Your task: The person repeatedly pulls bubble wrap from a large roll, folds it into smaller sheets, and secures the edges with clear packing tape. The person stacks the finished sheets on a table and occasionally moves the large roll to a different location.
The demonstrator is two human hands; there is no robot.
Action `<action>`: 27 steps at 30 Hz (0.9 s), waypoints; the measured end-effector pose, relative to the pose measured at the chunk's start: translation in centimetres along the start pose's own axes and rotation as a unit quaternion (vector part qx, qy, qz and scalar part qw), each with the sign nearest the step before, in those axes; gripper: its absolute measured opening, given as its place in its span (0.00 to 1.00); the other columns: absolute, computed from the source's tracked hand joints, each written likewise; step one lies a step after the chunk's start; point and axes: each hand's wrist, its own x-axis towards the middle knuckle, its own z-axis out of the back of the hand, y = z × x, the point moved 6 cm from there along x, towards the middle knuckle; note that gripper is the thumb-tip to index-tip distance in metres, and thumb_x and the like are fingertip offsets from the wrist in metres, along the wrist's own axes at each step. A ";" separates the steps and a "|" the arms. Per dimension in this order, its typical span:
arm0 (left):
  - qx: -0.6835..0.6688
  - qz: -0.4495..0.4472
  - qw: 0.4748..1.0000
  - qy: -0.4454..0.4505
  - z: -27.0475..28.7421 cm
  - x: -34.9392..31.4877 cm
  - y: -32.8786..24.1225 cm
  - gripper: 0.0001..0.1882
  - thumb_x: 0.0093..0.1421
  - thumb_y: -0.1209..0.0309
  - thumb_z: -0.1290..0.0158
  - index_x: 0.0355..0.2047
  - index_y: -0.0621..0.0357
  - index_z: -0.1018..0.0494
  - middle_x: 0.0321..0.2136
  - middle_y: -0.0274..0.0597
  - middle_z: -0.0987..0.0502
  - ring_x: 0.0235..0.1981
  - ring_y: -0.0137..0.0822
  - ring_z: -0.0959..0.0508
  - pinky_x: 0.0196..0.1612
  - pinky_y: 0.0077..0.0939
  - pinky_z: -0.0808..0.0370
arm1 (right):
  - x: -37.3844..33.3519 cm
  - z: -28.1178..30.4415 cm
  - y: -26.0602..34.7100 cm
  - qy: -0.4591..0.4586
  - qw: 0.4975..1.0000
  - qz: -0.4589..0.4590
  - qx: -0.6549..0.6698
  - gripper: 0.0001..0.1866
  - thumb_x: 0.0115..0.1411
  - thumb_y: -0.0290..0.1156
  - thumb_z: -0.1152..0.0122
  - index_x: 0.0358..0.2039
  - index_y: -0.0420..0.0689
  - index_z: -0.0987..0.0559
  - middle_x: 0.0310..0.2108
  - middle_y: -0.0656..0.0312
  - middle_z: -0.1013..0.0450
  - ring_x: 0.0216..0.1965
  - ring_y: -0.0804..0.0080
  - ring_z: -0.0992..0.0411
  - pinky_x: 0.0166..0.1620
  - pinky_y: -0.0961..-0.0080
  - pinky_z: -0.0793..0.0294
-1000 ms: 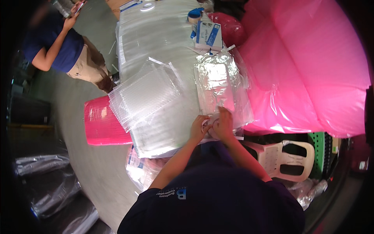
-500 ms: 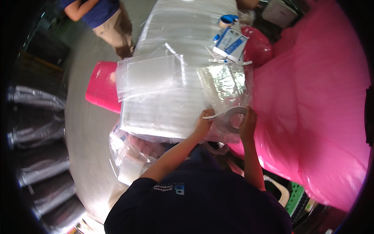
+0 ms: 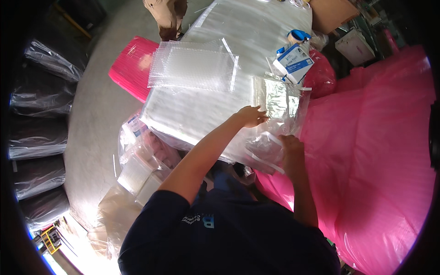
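Clear plastic bags [image 3: 276, 101] with a shiny sheen lie on the near right part of the wrapped white block. My left hand [image 3: 251, 117] reaches over their left edge, fingers stretched out and apart. My right hand [image 3: 292, 145] is closed at the near right corner, beside clear film with white strips [image 3: 273, 137]. What its fingers hold is not plain, and the tape roll cannot be made out clearly. Farther left, flat bubble-wrap pouches [image 3: 192, 66] with a white strip along one side lie overlapping on the block.
A blue-and-white box [image 3: 294, 62] and a blue tape dispenser [image 3: 298, 36] sit at the far right. Pink wrapped bulk [image 3: 366, 160] fills the right side, with a smaller pink bundle [image 3: 137, 66] at left. Plastic scraps [image 3: 142, 167] lie near left. A person's legs [image 3: 167, 18] stand beyond.
My left hand has moved from the white strip by the tape roll up onto the bags. The grey ring in my right hand no longer shows clearly. My view has shifted.
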 end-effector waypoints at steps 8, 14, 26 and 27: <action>-0.147 0.092 0.973 -0.152 -4.5 0.6 3.8 0.28 0.57 0.53 0.47 0.58 0.40 0.36 0.64 0.37 0.48 0.61 0.46 0.43 0.56 0.53 0.38 | -6.0 9.4 6.2 0.064 0.966 0.000 0.250 0.22 0.43 0.19 0.39 0.42 0.41 0.25 0.35 0.51 0.27 0.36 0.54 0.29 0.37 0.66 0.31; -0.188 0.259 0.908 -0.271 -8.0 -1.0 -3.3 0.56 0.44 0.59 0.35 0.66 0.54 0.59 0.64 0.61 0.58 0.62 0.62 0.53 0.61 0.49 0.48 | -9.6 10.0 0.3 -0.111 0.817 -0.072 0.561 0.23 0.49 0.17 0.40 0.49 0.35 0.28 0.38 0.56 0.27 0.37 0.70 0.29 0.37 0.75 0.31; -0.189 0.058 0.979 -0.041 -9.1 -9.8 -7.4 0.35 0.54 0.60 0.45 0.61 0.54 0.43 0.61 0.55 0.44 0.62 0.54 0.44 0.62 0.43 0.44 | 6.7 -18.4 -14.9 -0.045 0.826 -0.285 0.484 0.22 0.54 0.26 0.46 0.51 0.38 0.29 0.35 0.60 0.28 0.37 0.71 0.31 0.44 0.76 0.32; -0.244 0.083 0.965 0.054 -9.8 -12.9 -7.7 0.34 0.55 0.60 0.45 0.60 0.55 0.42 0.58 0.54 0.38 0.59 0.51 0.38 0.59 0.41 0.40 | 6.5 -19.1 -16.6 -0.115 0.942 -0.238 0.208 0.24 0.54 0.32 0.46 0.52 0.38 0.29 0.40 0.52 0.26 0.43 0.59 0.29 0.49 0.67 0.33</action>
